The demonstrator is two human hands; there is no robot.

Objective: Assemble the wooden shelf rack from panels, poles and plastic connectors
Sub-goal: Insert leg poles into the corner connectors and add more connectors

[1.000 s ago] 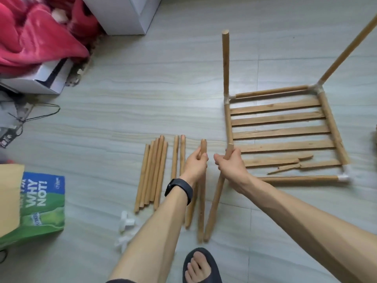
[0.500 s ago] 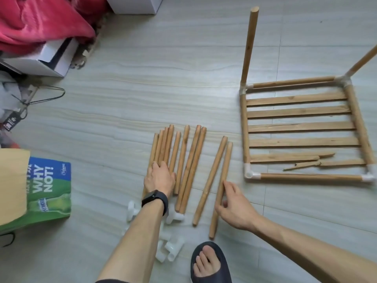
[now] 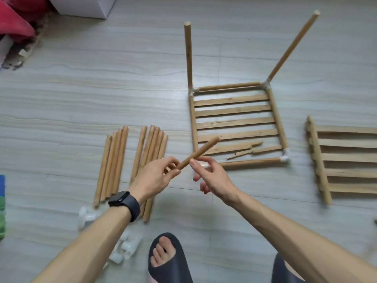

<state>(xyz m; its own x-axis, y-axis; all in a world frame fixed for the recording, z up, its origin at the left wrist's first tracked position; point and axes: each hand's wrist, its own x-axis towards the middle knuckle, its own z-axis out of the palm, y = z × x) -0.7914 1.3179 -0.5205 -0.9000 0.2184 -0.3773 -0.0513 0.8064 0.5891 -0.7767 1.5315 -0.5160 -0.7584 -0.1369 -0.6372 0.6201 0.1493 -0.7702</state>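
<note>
My left hand (image 3: 155, 176) pinches the near end of one wooden pole (image 3: 204, 149), which slants up to the right above the floor. My right hand (image 3: 212, 178) hovers just right of it with loosely curled fingers, its thumb tip at the pole. Under that hand lies the front left corner of the part-built rack: a slatted panel (image 3: 234, 111) framed by poles and white connectors (image 3: 284, 158), with two poles (image 3: 188, 56) standing up at its far corners. One near slat (image 3: 242, 153) is cracked. Loose poles (image 3: 114, 164) lie in two bundles on the left.
A second slatted panel (image 3: 346, 160) lies at the right edge. Loose white connectors (image 3: 86, 218) sit near my left forearm. My foot in a dark slipper (image 3: 167, 260) is at the bottom centre. A white box (image 3: 85, 6) and red cloth (image 3: 14, 21) are at the far left.
Both hands have lifted from the poles on the floor. My left hand now holds one pole raised, and my right hand has come up beside it. The view has shifted right.
</note>
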